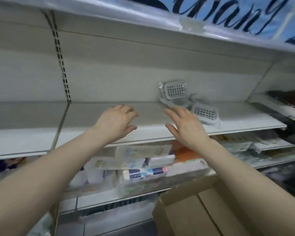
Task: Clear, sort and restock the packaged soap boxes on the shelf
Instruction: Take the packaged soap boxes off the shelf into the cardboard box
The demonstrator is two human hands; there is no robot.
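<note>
Shelf (32, 120), white painted metal, flat and matt, mostly bare: judged late in clearing, last stock not yet lifted off; at its left rear, slotted rail (62, 68), dark punched holes; over its front edge, left hand (117, 124), fingers loosely spread, holding nothing; beneath it, tissue packs (143, 178), soft film-wrapped blocks; over its middle, right hand (186, 128), fingers straight and apart, holding nothing; on its right half, soap boxes (205, 113), at least two, rigid white plastic, gridded lids, crinkled clear wrap, one tilted up near the back panel; next move likely calls for a gentle grasp on slippery film; below its right end, carton (191, 215), brown cardboard, open.
</note>
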